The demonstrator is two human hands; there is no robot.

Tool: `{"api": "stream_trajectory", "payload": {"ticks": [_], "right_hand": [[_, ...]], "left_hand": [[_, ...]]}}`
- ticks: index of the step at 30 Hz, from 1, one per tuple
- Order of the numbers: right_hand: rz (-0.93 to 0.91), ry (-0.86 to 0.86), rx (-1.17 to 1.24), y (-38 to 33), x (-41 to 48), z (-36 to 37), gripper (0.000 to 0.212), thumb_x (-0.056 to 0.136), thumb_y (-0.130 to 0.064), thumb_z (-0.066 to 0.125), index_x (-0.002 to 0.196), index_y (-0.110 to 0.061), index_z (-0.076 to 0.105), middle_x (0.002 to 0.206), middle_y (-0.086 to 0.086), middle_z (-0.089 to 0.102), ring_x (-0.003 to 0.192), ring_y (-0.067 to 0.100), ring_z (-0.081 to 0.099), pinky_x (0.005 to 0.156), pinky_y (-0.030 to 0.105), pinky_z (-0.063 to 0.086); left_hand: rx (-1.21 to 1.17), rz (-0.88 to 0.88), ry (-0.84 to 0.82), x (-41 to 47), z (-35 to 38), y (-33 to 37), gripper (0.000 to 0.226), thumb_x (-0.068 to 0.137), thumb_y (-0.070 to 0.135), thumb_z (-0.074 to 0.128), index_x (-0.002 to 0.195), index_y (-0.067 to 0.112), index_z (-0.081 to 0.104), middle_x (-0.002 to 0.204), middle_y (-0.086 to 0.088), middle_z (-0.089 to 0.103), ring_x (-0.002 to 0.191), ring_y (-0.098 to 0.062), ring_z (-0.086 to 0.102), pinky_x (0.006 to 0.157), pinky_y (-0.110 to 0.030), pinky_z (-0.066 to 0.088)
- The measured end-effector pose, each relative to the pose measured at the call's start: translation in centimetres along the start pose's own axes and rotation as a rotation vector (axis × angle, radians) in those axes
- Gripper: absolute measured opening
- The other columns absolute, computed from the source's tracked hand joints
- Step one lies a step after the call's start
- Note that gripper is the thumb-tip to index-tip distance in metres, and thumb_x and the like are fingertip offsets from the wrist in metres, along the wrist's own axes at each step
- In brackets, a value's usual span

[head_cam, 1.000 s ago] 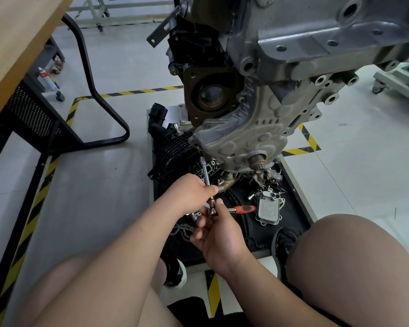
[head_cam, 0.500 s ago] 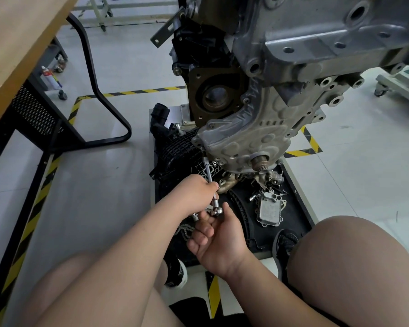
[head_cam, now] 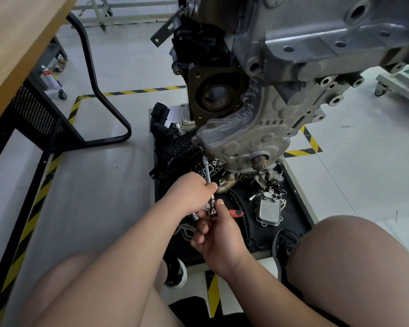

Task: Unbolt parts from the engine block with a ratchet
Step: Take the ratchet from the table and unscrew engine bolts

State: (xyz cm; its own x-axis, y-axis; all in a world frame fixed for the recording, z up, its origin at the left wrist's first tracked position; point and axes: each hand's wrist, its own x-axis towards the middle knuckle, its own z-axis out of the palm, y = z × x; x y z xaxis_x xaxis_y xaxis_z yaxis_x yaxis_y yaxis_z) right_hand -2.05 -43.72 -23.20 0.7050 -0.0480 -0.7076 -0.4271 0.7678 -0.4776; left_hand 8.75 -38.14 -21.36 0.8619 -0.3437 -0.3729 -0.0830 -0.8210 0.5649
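Observation:
The grey engine block (head_cam: 293,67) hangs above a black floor tray (head_cam: 295,215). Its lower cover (head_cam: 246,138) has a bolt at the left bottom corner. A ratchet with a long chrome extension (head_cam: 207,171) reaches up to that bolt. My left hand (head_cam: 191,192) grips the extension near its middle. Lower down, my right hand (head_cam: 219,234) holds the ratchet head, and the red handle (head_cam: 236,213) sticks out to the right behind it.
Removed parts lie on the tray: a black intake manifold (head_cam: 175,152), a silver oil cooler (head_cam: 268,210), a chain (head_cam: 183,230), loose bolts. A wooden table (head_cam: 17,38) with a black frame stands left. My knees and shoes crowd the tray's near edge.
The red ratchet handle was hidden behind my right hand half a second ago and now shows to the right again, as it did a second ago. Both hands stay on the tool.

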Motion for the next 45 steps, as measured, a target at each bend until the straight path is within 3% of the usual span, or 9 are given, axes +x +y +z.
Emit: {"api": "stream_trajectory", "payload": {"ticks": [10, 22, 28, 35, 45], "right_hand": [[-0.161, 0.056, -0.163, 0.4, 0.5, -0.6, 0.035, 0.101, -0.04, 0.049, 0.084, -0.011, 0.061, 0.054, -0.001, 0.05, 0.041, 0.013, 0.041, 0.052, 0.027, 0.039], [0.032, -0.008, 0.059, -0.1, 0.5, -0.2, 0.062, 0.099, -0.059, 0.031, 0.075, -0.008, 0.057, 0.046, 0.005, 0.037, 0.038, 0.018, 0.035, 0.055, 0.029, 0.032], [0.102, -0.048, 0.127, -0.4, 0.1, 0.0, 0.07, 0.098, -0.063, 0.029, 0.066, -0.009, 0.06, 0.043, 0.003, 0.034, 0.034, 0.018, 0.033, 0.053, 0.029, 0.033], [0.143, -0.074, 0.158, -0.5, -0.4, 0.2, 0.073, 0.096, -0.064, 0.032, 0.059, -0.01, 0.063, 0.043, 0.002, 0.034, 0.036, 0.017, 0.03, 0.053, 0.028, 0.031], [0.095, -0.058, 0.098, -0.4, -0.6, 0.2, 0.06, 0.097, -0.061, 0.035, 0.072, -0.011, 0.059, 0.046, 0.0, 0.037, 0.036, 0.015, 0.034, 0.05, 0.026, 0.036]], "left_hand": [[0.06, -0.021, 0.003, -0.1, -0.1, 0.2, 0.05, 0.092, 0.042, 0.055, 0.047, 0.021, 0.047, 0.029, 0.013, 0.042, 0.027, -0.002, 0.039, 0.043, -0.023, 0.027], [-0.026, -0.013, -0.018, -0.1, 0.2, 0.3, 0.049, 0.092, 0.042, 0.055, 0.049, 0.017, 0.048, 0.029, 0.01, 0.039, 0.027, -0.004, 0.037, 0.038, -0.023, 0.025], [-0.157, -0.032, -0.053, -0.1, 0.2, 0.3, 0.047, 0.094, 0.036, 0.053, 0.05, 0.02, 0.054, 0.03, 0.011, 0.042, 0.024, -0.001, 0.038, 0.027, -0.014, 0.024], [-0.135, -0.017, -0.027, 0.1, 0.1, 0.1, 0.045, 0.09, 0.04, 0.056, 0.05, 0.02, 0.058, 0.034, 0.011, 0.046, 0.03, -0.001, 0.041, 0.045, -0.022, 0.03], [-0.094, 0.008, 0.022, 0.4, 0.2, -0.5, 0.056, 0.087, 0.044, 0.061, 0.038, 0.019, 0.049, 0.033, 0.009, 0.041, 0.03, -0.005, 0.037, 0.044, -0.023, 0.027]]}}
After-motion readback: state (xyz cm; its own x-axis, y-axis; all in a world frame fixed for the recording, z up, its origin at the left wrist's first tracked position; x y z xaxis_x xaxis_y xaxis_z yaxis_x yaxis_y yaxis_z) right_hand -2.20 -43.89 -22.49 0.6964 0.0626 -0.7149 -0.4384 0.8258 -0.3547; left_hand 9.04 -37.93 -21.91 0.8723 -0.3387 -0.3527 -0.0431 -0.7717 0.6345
